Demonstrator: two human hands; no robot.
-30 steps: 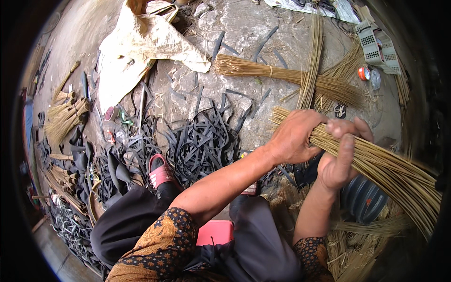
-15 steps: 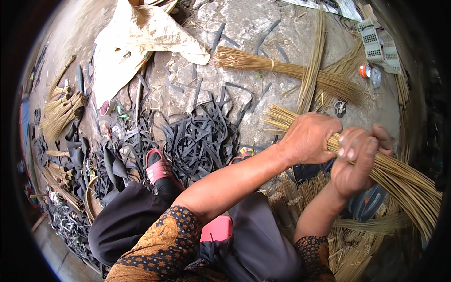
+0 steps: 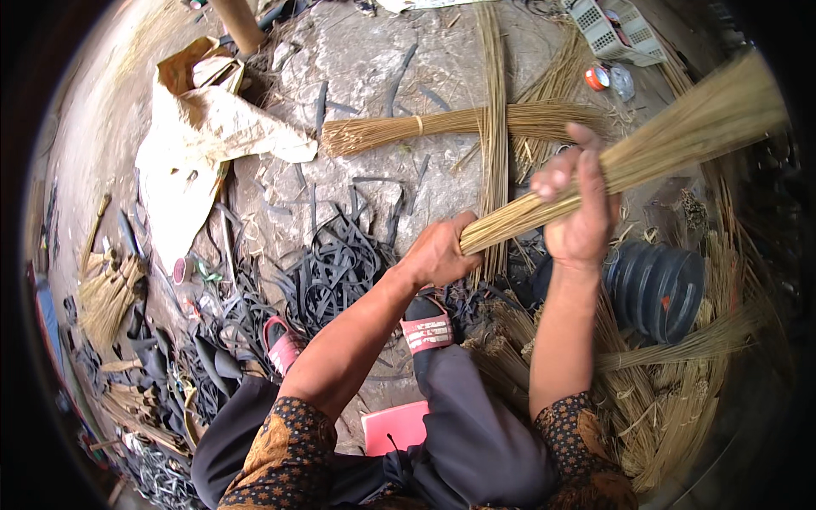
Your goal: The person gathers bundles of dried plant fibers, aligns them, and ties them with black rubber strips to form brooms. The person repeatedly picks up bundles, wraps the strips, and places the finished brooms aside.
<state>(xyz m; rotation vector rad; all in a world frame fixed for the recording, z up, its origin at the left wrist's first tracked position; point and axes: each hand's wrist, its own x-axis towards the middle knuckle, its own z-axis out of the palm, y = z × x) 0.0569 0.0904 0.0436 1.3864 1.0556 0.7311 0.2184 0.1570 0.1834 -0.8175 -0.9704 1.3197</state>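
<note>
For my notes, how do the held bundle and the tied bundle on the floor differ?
The held bundle is raised aslant; the tied bundle lies on the floor. The tied bundle has a band; the held bundle shows none. Both are thin, straw-coloured stalks.

Yellow-tan stalk bundle (image 3: 671,138), slanting up rightward; far end fanned, blurred.

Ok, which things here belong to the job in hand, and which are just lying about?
Belong to it:
Held bundle, its end gripped by the left hand; right hand further along, its hold unclear
Tied bundle, probably: similar stalks

Seemingly just lying about:
Sack
Blue jug
Basket
Black strips, perhaps; untouched
</note>
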